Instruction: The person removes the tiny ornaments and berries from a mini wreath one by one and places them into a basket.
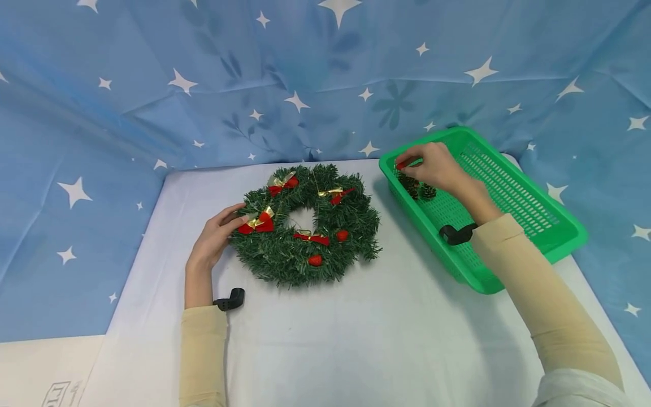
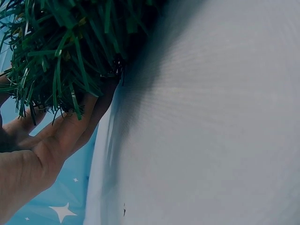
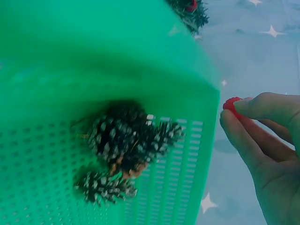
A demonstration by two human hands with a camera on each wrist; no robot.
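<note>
Grip and pinch

Left hand (image 1: 212, 234) grips one round green tinsel wreath (image 1: 285, 254) at left: four red-and-gold bows (image 1: 256, 225), four red berries (image 1: 315, 260). Right hand (image 1: 438, 167) fingertip-pinches a fifth berry (image 3: 230, 107) near one green plastic basket (image 1: 508, 186) holding at least three brown pinecones (image 3: 115, 136).

Green wreath (image 1: 290, 251): round, lying flat on white table (image 1: 356, 328), decorated with red-and-gold bows (image 1: 256, 225) and red berries (image 1: 342, 235); left hand (image 1: 212, 238) holds its left edge. Small red bumpy piece (image 3: 231, 107): pinched in right hand (image 1: 432, 165) by green basket's (image 1: 569, 233) far-left corner.
</note>
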